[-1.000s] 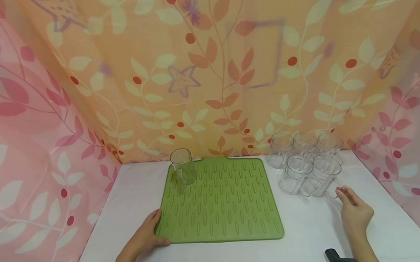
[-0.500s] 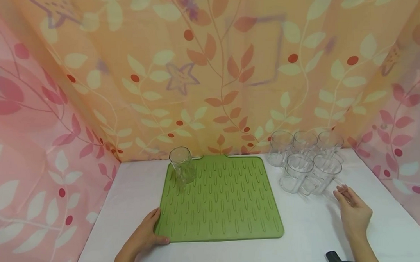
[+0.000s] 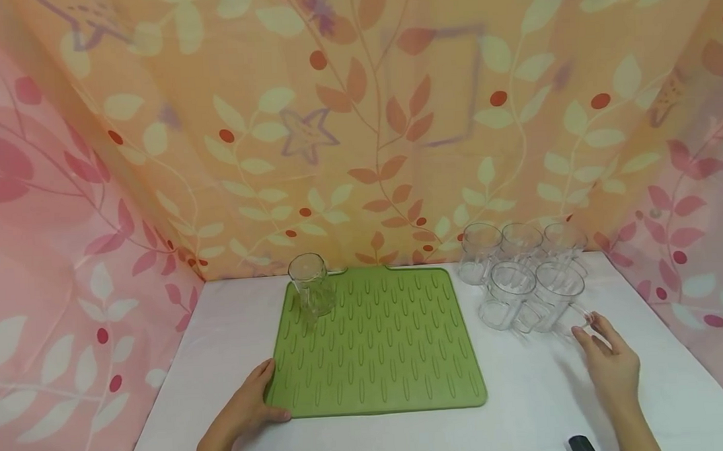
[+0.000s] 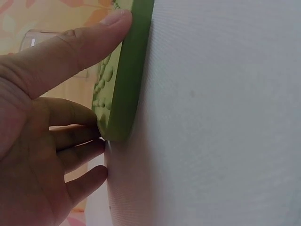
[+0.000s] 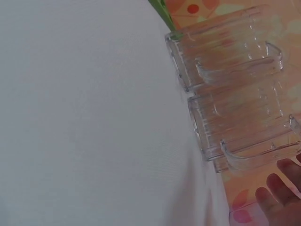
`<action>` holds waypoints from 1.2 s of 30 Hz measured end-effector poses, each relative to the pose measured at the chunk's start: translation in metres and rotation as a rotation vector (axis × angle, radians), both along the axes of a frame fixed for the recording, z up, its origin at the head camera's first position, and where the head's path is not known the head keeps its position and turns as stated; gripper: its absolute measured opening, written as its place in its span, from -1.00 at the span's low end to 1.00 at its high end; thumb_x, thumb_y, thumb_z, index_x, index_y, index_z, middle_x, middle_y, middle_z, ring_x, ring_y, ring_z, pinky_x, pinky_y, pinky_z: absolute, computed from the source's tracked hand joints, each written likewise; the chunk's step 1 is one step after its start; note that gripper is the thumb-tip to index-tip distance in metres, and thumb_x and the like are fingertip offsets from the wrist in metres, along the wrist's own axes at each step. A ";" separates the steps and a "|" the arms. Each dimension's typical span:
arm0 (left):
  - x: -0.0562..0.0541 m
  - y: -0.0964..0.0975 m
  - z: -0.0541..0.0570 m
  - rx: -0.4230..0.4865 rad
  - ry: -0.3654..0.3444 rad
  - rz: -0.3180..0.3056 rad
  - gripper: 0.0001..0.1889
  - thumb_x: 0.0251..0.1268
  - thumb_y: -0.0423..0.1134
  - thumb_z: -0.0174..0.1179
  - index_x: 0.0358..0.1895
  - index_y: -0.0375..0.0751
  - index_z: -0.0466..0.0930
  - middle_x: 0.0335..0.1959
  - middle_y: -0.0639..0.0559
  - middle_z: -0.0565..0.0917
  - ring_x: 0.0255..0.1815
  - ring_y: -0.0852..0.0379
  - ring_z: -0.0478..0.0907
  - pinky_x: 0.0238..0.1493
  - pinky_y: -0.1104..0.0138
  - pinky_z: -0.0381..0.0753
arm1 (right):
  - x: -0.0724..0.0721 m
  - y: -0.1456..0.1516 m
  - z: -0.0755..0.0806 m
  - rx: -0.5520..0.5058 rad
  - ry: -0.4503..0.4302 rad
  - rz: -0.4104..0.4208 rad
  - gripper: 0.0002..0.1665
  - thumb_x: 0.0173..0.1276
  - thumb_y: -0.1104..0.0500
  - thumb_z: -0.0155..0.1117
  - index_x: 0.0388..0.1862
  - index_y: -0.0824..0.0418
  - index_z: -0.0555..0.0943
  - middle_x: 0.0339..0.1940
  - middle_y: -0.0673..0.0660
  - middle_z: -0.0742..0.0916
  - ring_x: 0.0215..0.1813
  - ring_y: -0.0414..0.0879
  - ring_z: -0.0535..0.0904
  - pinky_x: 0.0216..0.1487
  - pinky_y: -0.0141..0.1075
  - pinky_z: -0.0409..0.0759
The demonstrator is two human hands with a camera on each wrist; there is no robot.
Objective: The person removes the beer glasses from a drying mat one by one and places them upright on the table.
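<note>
A green ridged drying mat (image 3: 379,346) lies on the white table. At its near left corner my left hand (image 3: 246,399) holds the edge, thumb at the front and fingers along the side; in the left wrist view the thumb (image 4: 84,52) lies over the mat's rim (image 4: 129,80). One glass mug (image 3: 316,288) stands at the mat's far left. Right of the mat several clear glass mugs are grouped. My right hand (image 3: 612,359) pinches the handle of the front right mug (image 3: 555,301) by thumb and fingertip. The right wrist view cuts off the thumb; other fingers (image 5: 277,188) stay below the handle.
Other glass mugs (image 3: 482,250) stand close behind and beside the front right one. A floral curtain (image 3: 357,118) closes off the back and both sides. White tabletop (image 3: 526,380) lies between the mat and my right forearm. Dark objects (image 3: 583,446) show at the lower edge.
My right thumb and fingertips have spread apart slightly around the mug's handle, which now points more to the right. The left hand and mat keep their places.
</note>
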State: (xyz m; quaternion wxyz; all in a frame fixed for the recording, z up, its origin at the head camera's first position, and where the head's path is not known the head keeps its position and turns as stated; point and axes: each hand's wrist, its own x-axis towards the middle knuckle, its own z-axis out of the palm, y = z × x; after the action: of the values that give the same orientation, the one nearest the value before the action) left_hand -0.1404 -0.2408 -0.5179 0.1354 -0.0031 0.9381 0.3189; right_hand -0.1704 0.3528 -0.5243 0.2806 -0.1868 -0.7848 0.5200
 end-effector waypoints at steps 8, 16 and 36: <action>0.001 0.000 0.000 0.007 0.004 0.003 0.28 -0.40 -0.08 0.63 0.46 -0.54 0.03 0.49 -0.47 0.10 0.49 -0.45 0.05 0.42 -0.25 0.15 | 0.005 0.000 0.012 0.055 0.024 0.029 -0.36 0.28 0.31 0.35 0.35 0.28 0.45 0.16 -0.34 0.61 0.12 -0.63 0.42 0.13 -0.77 0.41; 0.002 -0.001 0.000 0.011 0.007 0.001 0.29 -0.40 -0.07 0.62 0.46 -0.54 0.03 0.48 -0.48 0.10 0.49 -0.45 0.05 0.42 -0.25 0.15 | 0.010 -0.004 0.026 0.169 0.089 0.102 -0.37 0.30 0.33 0.31 0.36 0.26 0.44 0.16 -0.41 0.57 0.17 -0.67 0.38 0.20 -0.80 0.32; 0.003 -0.002 -0.002 0.014 0.031 -0.001 0.27 -0.38 -0.06 0.62 0.45 -0.54 0.04 0.48 -0.47 0.11 0.49 -0.45 0.03 0.43 -0.25 0.13 | 0.002 -0.029 0.061 0.393 0.251 0.213 -0.29 0.15 0.37 0.43 0.32 0.27 0.48 0.21 -0.49 0.47 0.23 -0.72 0.28 0.23 -0.84 0.20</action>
State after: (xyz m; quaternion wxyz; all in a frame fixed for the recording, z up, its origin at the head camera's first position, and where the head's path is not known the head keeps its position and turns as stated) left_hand -0.1374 -0.2429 -0.5203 0.1212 0.0034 0.9377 0.3255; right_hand -0.1686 0.3241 -0.4634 0.3504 0.0208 -0.8451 0.4031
